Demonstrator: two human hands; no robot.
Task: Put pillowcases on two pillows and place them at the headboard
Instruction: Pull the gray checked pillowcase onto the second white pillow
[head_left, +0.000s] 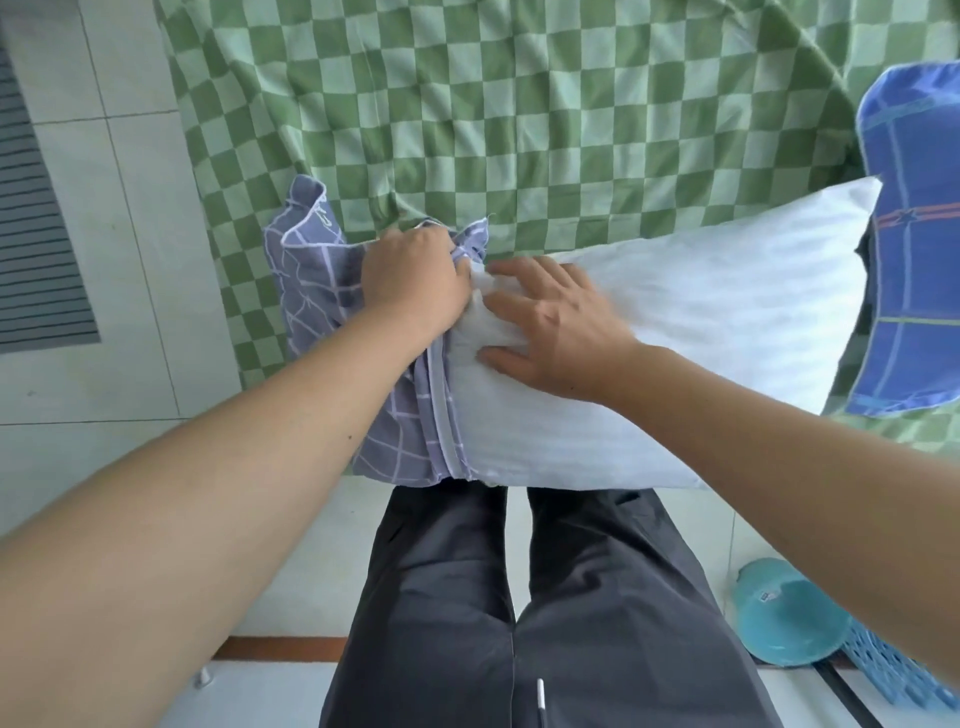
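A bed (519, 104) under a green checked sheet fills the view, pale tiled floor (104, 260) to the left, and the person stands at its near edge. The left hand (415, 280) has its fingers curled into the bunched mouth of the purple grid-patterned pillowcase (317, 312), gripping the fabric. The right hand (550, 332) lies spread on the end of the white pillow (701, 338), fingers pressing that end toward the opening. Only the very end of the pillow looks tucked in; the rest stretches bare to the right, near a second pillow in a blue case (914, 260) at the bed's far right. The risks, as I read it: the gathered opening could slip from the left hand if the push outruns the pull, or a corner of the pillow could fold and jam at the hem. The pillow also overhangs the bed edge above the person's legs, so a hard shove might tip it to the floor, by the teal basin (784, 618) and blue basket (893, 670).
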